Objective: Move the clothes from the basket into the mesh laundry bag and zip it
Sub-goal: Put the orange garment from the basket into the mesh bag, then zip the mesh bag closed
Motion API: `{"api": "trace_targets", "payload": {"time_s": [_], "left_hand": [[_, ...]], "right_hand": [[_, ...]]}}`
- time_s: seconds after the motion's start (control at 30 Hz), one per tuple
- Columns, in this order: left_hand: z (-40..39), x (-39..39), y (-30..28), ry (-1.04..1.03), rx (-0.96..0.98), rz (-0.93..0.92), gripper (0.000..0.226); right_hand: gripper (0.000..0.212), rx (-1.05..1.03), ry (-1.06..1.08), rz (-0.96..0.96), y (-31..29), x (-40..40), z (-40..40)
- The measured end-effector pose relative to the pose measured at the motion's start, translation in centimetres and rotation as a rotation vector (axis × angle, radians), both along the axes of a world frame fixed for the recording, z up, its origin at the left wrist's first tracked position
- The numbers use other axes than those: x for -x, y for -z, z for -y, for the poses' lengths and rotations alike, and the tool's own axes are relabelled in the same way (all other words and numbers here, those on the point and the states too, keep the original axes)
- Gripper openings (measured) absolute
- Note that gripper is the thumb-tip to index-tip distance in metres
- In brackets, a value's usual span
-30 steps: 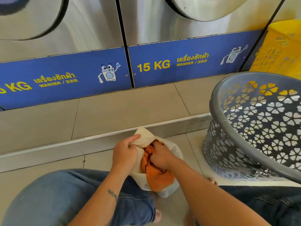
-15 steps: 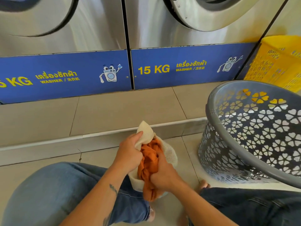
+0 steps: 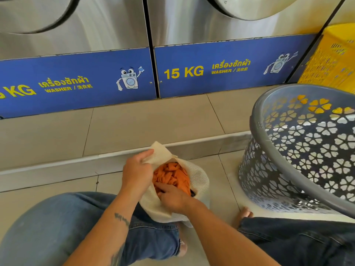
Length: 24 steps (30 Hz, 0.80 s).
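A cream mesh laundry bag (image 3: 199, 177) sits on the floor between my knees, its mouth open. An orange garment (image 3: 172, 175) lies bunched inside it. My left hand (image 3: 136, 171) grips the bag's left rim and holds it up. My right hand (image 3: 172, 196) rests at the near edge of the opening, fingers pressing on the orange garment. The grey plastic basket (image 3: 269, 143) with flower-shaped holes stands tilted at the right; its visible inside shows no clothes.
Two steel washing machines with blue panels (image 3: 221, 68) face me behind a raised tiled step (image 3: 153, 127). A yellow crate (image 3: 334, 58) stands at the far right behind the basket. My jeans-clad knees frame the bag on both sides.
The orange garment, which hung partly out over the bag's front, now lies fully inside the opening. My right hand moved from gripping the cloth to pressing it down at the near rim.
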<state>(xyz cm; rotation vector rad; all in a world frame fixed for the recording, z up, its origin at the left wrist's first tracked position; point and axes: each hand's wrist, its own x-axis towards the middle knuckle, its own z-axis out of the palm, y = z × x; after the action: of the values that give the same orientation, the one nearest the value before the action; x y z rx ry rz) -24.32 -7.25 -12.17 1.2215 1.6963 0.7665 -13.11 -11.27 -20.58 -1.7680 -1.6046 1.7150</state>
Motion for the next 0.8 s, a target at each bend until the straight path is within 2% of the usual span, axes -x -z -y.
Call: {"api": "trace_targets", "payload": {"time_s": [0.07,0.13,0.2,0.27,0.3,0.43,0.53,0.67,0.8], "left_hand": [[-0.3,0.6,0.0,-0.115,0.005,0.034,0.056],[-0.3,0.6,-0.1,-0.145,0.010,0.052,0.056],[-0.6,-0.1,-0.3,-0.108,0.003,0.049,0.056],[-0.7,-0.7,-0.3,-0.074,0.012,0.039,0.056],[-0.7,-0.8,-0.3,-0.064,0.023,0.041,0.056],[-0.3,-1.3,-0.1,-0.032,0.012,0.039,0.055],[-0.2,-1.0,-0.2,-0.043,0.008,0.001,0.054],[-0.1,-0.2,0.1,0.003,-0.013,-0.060,0.048],[-0.3,-0.7,0.2,0.086,-0.010,-0.034,0.044]], "right_hand": [[0.053,-0.062,0.055,-0.074,-1.1,-0.1,-0.6],[0.048,-0.220,0.227,-0.084,-1.6,-1.3,-0.2],[0.036,-0.432,0.430,0.034,-1.4,-3.3,0.7],[0.031,-0.528,0.449,0.237,-0.4,-4.9,1.6],[0.033,-0.500,0.397,0.268,0.0,-5.1,1.9],[0.041,-0.375,0.120,0.168,0.7,-2.9,3.3],[0.043,-0.225,-0.021,0.261,0.9,-3.0,3.0],[0.049,-0.179,0.067,0.282,-1.7,-5.1,2.6],[0.055,-0.211,0.150,0.517,-4.1,-8.5,3.6]]}}
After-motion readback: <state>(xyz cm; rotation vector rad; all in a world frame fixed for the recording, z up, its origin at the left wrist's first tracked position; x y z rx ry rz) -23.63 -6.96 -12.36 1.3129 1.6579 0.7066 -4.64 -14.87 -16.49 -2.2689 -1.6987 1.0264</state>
